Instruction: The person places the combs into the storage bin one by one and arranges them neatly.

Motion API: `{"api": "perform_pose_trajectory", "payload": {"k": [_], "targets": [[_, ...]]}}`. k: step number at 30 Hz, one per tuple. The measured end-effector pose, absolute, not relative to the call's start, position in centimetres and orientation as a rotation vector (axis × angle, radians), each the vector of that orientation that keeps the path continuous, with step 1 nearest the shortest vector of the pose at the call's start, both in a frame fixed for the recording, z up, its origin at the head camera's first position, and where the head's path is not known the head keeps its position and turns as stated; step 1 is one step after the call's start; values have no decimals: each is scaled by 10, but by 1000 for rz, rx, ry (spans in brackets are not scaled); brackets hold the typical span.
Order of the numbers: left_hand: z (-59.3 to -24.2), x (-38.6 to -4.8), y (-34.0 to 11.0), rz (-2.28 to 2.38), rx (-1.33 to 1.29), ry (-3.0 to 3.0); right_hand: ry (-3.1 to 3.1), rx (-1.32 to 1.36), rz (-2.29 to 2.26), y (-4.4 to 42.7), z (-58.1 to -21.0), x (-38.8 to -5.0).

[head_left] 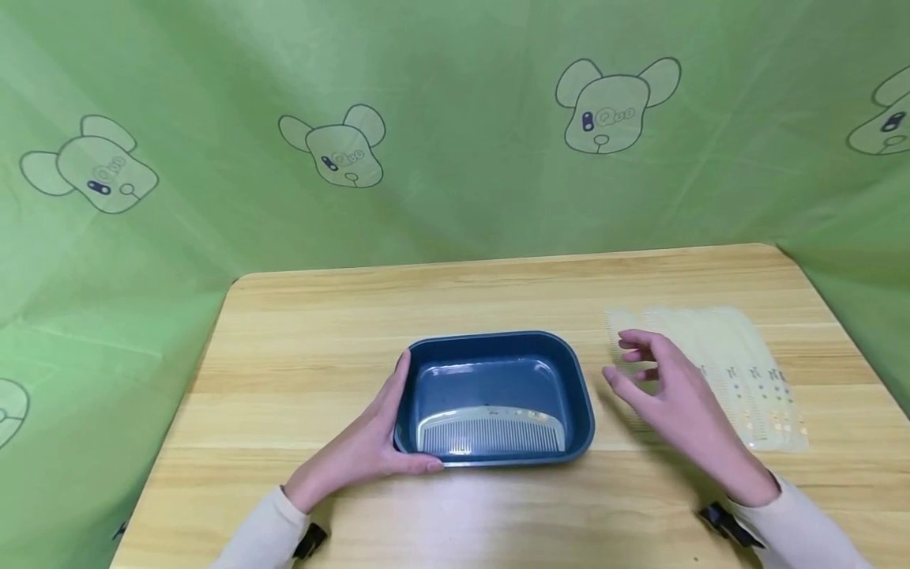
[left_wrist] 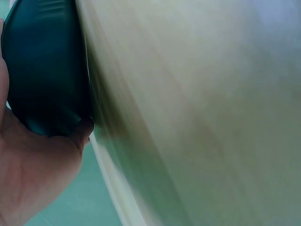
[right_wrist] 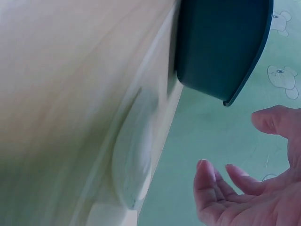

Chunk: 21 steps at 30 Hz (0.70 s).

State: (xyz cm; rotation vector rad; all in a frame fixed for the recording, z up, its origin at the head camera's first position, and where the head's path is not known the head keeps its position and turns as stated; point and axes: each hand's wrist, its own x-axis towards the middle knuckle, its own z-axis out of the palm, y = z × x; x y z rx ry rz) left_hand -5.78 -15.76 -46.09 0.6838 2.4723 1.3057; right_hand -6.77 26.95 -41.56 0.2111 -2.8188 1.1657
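A dark blue tray [head_left: 490, 345] stands on the table with one pale comb [head_left: 490, 433] lying inside along its near side. My left hand [head_left: 370, 442] grips the tray's left end, its thumb along the near wall; the left wrist view shows this hand [left_wrist: 37, 165] around the tray [left_wrist: 47, 66]. Between the tray and a group of pale wrapped combs [head_left: 739, 363], my right hand [head_left: 675, 403] is raised with fingers bent loosely and nothing held. In the right wrist view the hand [right_wrist: 254, 188] is apart from the tray [right_wrist: 216, 47] and a wrapped comb [right_wrist: 134, 150].
The wooden table [head_left: 298, 332] has its far edge against a green curtain [head_left: 455, 205] printed with animal faces. The curtain also hangs at the left and right sides. The several wrapped combs lie side by side, overlapping, on the right part of the table.
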Motion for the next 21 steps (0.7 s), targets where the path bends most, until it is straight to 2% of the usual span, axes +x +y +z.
{"api": "perform_pose_trajectory", "payload": {"k": [11, 21], "targets": [[-460, -59, -157, 1303, 685, 2468, -2962, 114, 1095, 284, -425, -73], [-461, -59, -157, 1293, 687, 2475, -2977, 134, 931, 292, -439, -75]]}}
